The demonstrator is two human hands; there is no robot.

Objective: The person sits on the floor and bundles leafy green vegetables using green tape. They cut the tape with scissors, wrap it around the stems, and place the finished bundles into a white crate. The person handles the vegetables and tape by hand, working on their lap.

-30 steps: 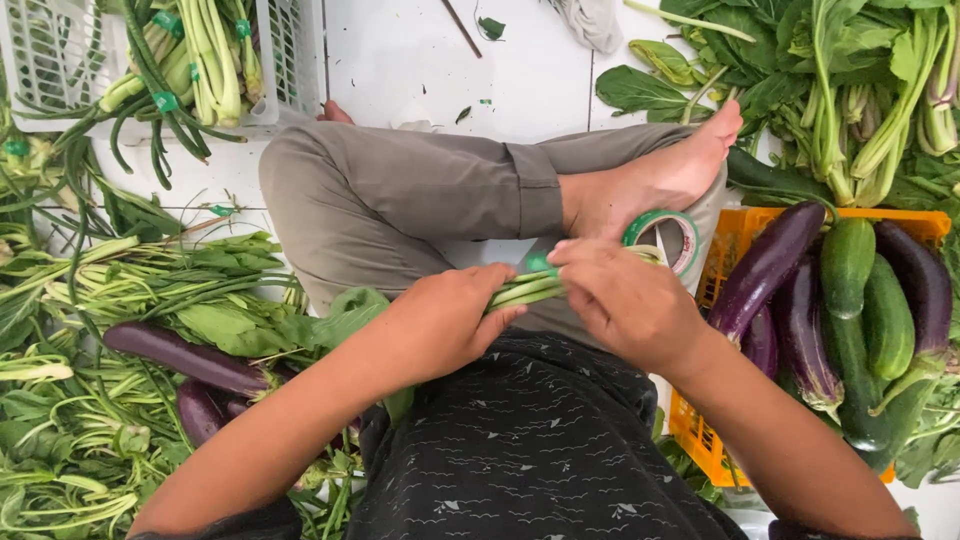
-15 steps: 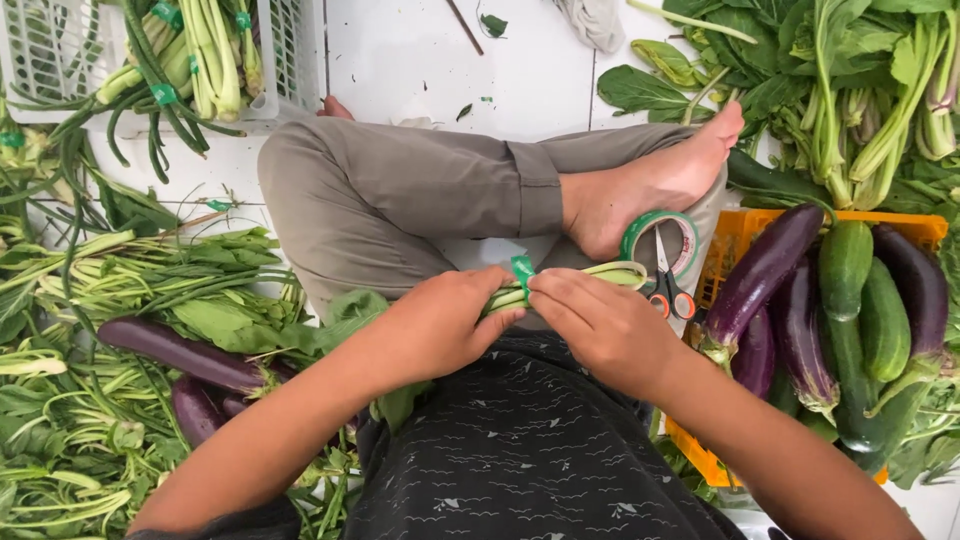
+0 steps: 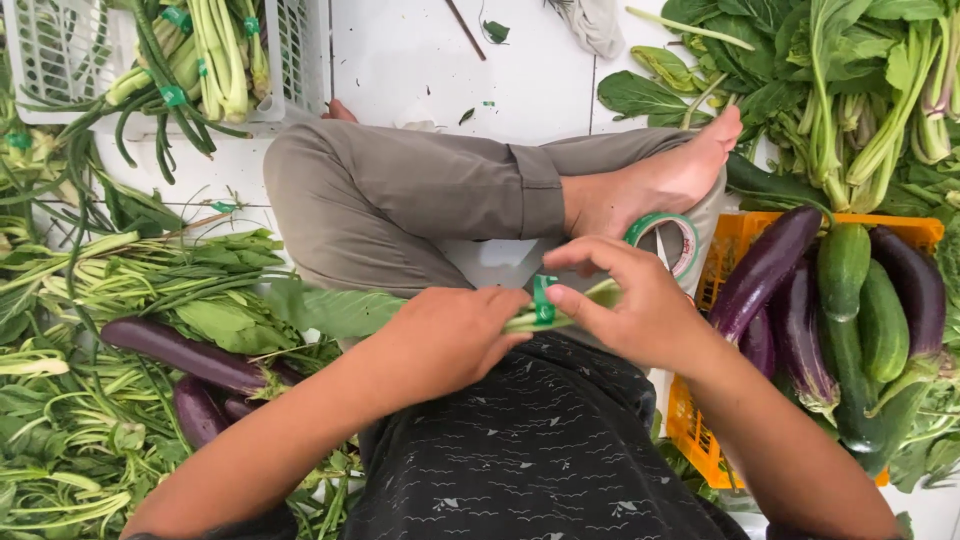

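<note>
Green thin tape [image 3: 541, 298] wrapped the soft, light bunch of pale green stalks [image 3: 560, 312] over the lap, left hand [image 3: 447, 338] gripping stalks, right hand [image 3: 628, 305] pinching tape.

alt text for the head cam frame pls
Seen from above, a seated person's left hand holds a bunch of green stems while the right hand wraps green tape around it. A tape roll lies by the foot; eggplants and cucumbers fill an orange crate.
</note>
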